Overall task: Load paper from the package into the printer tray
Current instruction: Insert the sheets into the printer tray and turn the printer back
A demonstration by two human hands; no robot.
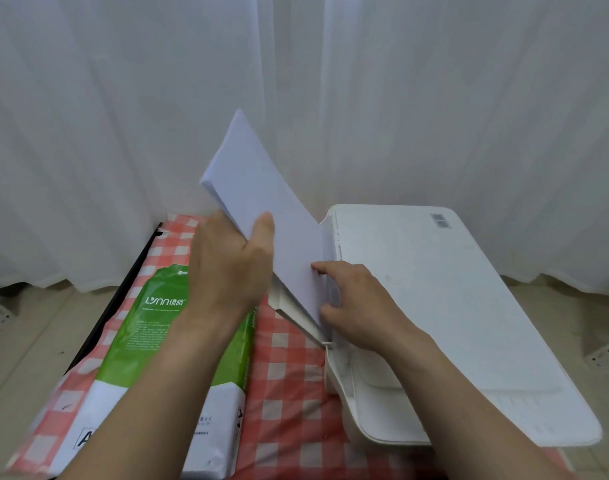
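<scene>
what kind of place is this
Probably a home or small office corner: a white printer and a paper package sit on a checked tablecloth, with white curtains behind and a tiled floor.

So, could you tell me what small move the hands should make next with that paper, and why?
Probably slide the paper stack further down into the printer's tray. The left hand grips its edge, most of the stack stands tilted above the tray, and the right hand steadies its lower end at the printer.
</scene>
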